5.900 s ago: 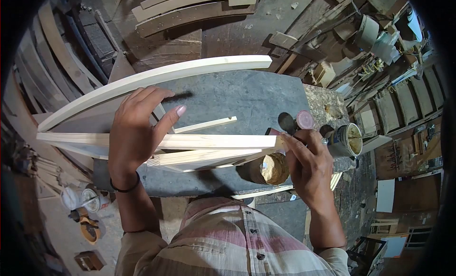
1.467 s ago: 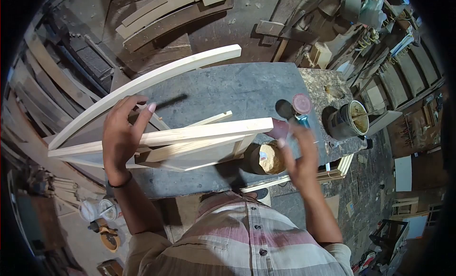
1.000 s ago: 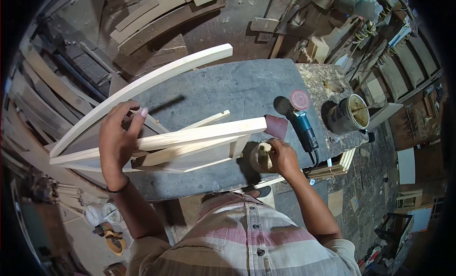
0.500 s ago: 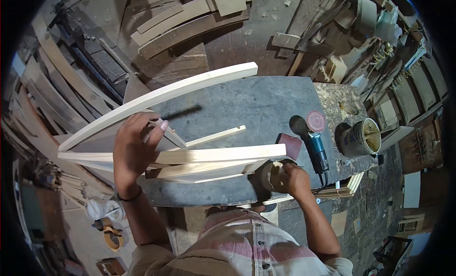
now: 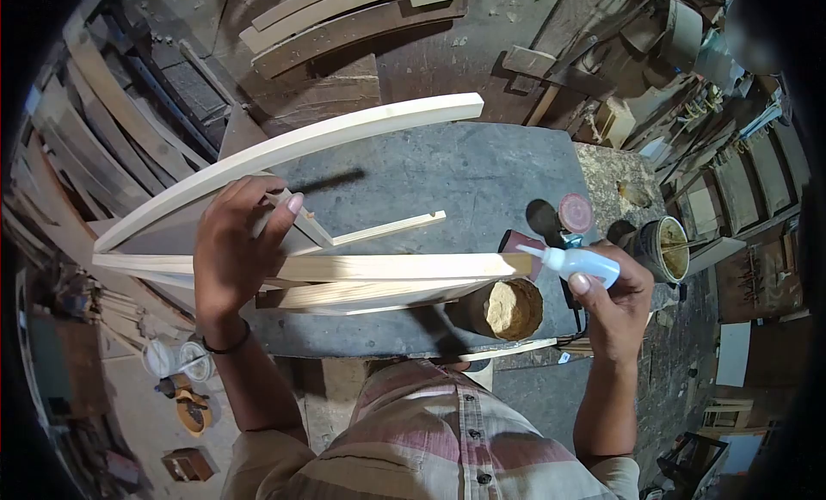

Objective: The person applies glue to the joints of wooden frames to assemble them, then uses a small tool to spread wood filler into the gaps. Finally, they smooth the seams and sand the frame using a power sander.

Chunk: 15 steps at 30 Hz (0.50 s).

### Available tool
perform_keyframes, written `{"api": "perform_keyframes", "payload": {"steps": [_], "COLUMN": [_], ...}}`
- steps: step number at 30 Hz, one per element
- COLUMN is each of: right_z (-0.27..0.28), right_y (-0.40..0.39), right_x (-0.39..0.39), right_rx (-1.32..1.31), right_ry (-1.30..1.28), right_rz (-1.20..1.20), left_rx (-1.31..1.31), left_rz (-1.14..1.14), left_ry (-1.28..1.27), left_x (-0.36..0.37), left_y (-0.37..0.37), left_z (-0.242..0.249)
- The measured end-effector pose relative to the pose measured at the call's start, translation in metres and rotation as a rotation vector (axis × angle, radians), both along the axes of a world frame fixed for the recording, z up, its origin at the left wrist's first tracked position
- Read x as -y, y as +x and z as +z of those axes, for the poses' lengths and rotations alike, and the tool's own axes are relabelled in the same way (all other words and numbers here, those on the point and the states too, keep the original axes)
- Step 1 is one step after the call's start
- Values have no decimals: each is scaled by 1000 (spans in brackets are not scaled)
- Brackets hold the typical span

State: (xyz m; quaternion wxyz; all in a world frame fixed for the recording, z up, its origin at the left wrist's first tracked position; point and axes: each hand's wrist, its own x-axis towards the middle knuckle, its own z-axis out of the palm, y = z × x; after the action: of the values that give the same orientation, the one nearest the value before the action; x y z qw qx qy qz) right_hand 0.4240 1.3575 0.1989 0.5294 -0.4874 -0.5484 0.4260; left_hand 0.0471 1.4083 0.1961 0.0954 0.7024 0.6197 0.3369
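A pale wooden frame [image 5: 387, 268] with a long curved rail [image 5: 292, 147] lies across the grey-topped workbench [image 5: 482, 173]. My left hand [image 5: 237, 250] is closed on the frame near its left end, thumb and fingers by a short inner slat. In my right hand [image 5: 624, 306] is a translucent squeeze bottle [image 5: 585, 263], tilted with its thin white nozzle pointing left, close to the straight rail's right end. Below that end stands a round can [image 5: 514, 311] with tan, powdery-looking contents.
Behind the bottle, a power sander is partly hidden, its reddish disc [image 5: 576, 213] still showing. Sandpaper [image 5: 519, 242] lies beside it. A bucket [image 5: 671, 249] with a stick stands at the bench's right. Curved boards [image 5: 361, 35] lie beyond the bench, and more lean at the left.
My right hand has come up from the can and to the right, now with the squeeze bottle in it. The left hand keeps its place on the frame. The view has shifted slightly.
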Motion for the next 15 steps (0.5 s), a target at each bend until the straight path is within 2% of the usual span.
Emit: {"api": "perform_keyframes", "payload": {"steps": [10,15], "right_z": [0,-1], "right_y": [-11,-11], "right_x": [-2,-3], "right_rx": [88,115], "right_ry": [-52,-31], "right_rz": [5,-4], "left_rx": [-61,-50], "left_rz": [-11,-13], "left_ry": [55,-3], "left_x": [0,2], "left_y": [-1,0], "left_z": [-1,2]}}
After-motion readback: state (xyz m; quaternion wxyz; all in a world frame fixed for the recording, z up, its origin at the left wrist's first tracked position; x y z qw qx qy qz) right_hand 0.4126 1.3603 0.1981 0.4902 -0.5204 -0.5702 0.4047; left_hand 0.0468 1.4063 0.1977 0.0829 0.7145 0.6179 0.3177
